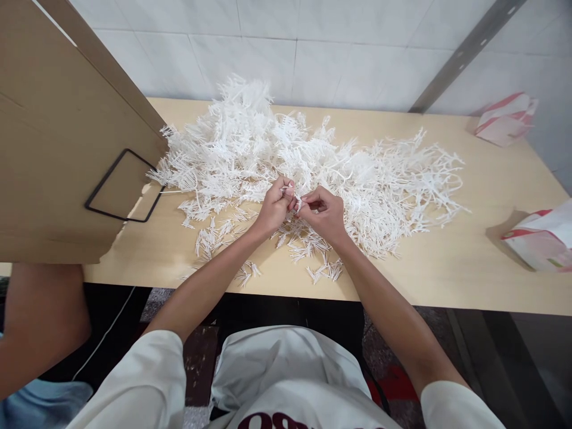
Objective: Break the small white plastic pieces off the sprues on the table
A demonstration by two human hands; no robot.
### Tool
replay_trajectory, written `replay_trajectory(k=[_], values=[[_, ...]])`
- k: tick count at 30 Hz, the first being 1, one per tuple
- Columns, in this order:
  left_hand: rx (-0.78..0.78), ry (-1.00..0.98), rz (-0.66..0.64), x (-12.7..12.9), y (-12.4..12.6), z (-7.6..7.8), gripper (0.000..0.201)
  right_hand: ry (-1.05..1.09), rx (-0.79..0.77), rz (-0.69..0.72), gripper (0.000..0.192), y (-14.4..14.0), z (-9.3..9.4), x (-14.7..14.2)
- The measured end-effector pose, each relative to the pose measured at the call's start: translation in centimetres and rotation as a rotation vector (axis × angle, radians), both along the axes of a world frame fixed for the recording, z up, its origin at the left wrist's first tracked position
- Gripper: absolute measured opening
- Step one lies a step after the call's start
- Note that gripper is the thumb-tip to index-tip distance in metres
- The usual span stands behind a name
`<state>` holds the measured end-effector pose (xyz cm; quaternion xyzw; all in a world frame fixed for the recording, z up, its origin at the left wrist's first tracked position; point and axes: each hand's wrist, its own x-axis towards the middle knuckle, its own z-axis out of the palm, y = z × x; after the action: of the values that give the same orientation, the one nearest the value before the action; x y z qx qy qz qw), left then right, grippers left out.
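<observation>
A large heap of white, thin branched plastic pieces (241, 140) spreads over the light wooden table (451, 262). At the heap's near edge, my left hand (277, 202) is closed in a pinch on a small white branched piece (298, 204). My right hand (325, 215) pinches the same piece from the other side, the fingertips of both hands almost touching. The piece's exact shape is mostly hidden by my fingers. Small loose clusters of white sprigs (326, 271) lie on the table below my hands.
On the left stands a tall cardboard sheet (53, 131) with a black wire frame (105, 179) against it. Two red-and-white paper bags, one at the back (504, 119) and one nearer (543, 238), stand on the right. Another person's arm (44, 322) shows at lower left. A tiled wall (268, 53) closes the back.
</observation>
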<state>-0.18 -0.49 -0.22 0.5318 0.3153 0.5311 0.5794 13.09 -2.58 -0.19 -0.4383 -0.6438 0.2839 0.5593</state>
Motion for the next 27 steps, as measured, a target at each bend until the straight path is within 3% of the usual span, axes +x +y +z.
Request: replay_trajectory(k=[7, 14, 18, 24, 27], values=[[-0.074, -0.041, -0.046, 0.3, -0.2, -0.3, 0.025, 0.018, 0.028, -0.030, 0.014, 0.0, 0.4, -0.3], [-0.087, 0.015, -0.107, 0.3, -0.6, 0.0, 0.032, 0.041, -0.035, 0.042, 0.019, 0.0, 0.8, -0.1], [-0.063, 0.043, -0.058, 0.3, -0.6, 0.2, 0.030, -0.040, -0.016, 0.024, 0.020, -0.2, 0.9, -0.1], [-0.066, 0.031, 0.009, 1.1, -1.0, -0.6, 0.020, -0.351, 0.291, -0.186, 0.027, -0.3, 0.7, -0.8], [-0.094, 0.016, 0.031, 0.6, -0.4, -0.3, 0.015, -0.510, 0.424, -0.282, 0.032, -0.6, 0.5, -0.7]])
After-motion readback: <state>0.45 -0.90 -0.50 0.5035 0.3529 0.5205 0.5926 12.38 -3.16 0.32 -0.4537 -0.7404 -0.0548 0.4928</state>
